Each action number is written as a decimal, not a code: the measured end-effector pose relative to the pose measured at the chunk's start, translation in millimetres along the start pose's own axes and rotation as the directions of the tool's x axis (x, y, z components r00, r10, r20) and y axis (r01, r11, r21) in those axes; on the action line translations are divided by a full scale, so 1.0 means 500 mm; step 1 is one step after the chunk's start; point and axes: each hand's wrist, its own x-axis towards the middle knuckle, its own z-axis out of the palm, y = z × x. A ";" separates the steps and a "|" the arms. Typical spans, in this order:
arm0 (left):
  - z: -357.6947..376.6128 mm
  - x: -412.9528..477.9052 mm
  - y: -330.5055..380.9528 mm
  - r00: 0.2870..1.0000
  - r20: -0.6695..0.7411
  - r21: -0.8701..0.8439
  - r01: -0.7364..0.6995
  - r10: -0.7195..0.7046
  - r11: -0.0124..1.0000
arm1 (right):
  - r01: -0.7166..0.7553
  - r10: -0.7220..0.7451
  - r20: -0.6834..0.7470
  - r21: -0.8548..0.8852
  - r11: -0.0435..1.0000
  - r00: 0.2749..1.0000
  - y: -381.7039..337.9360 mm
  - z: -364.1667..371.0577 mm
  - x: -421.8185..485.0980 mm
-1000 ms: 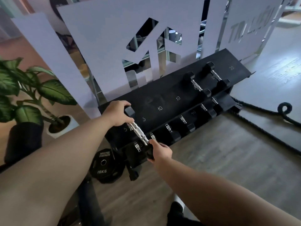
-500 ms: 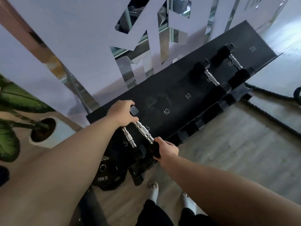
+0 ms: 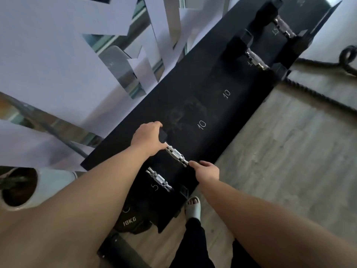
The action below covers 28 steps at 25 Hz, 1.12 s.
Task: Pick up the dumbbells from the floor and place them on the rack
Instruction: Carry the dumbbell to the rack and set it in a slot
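Observation:
A small black dumbbell with a chrome handle (image 3: 176,155) lies across the black sloped rack (image 3: 212,113) near its left end. My left hand (image 3: 149,138) grips its far head, and my right hand (image 3: 206,171) holds its near head. A second small dumbbell (image 3: 159,179) rests on the rack just left of it, by a chalked "5". Two bigger dumbbells, one (image 3: 255,59) and another (image 3: 283,28), sit at the rack's far right end.
Chalked "10" marks show on bare rack between the dumbbells. A 10KG plate (image 3: 131,221) leans under the rack's left end. A white plant pot (image 3: 29,188) stands at left, thick rope (image 3: 328,74) lies on the wood floor at right, and my sandalled foot (image 3: 193,206) is below.
The view has tilted down and closer to the rack. Both hands stay on the dumbbell's heads, which now rests further up the shelf beside the other small dumbbell.

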 end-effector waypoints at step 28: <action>0.153 -0.024 -0.193 0.969 0.232 -0.096 0.106 -0.082 0.990 | -0.128 0.130 -0.023 -0.413 0.902 0.991 0.182 0.096 0.006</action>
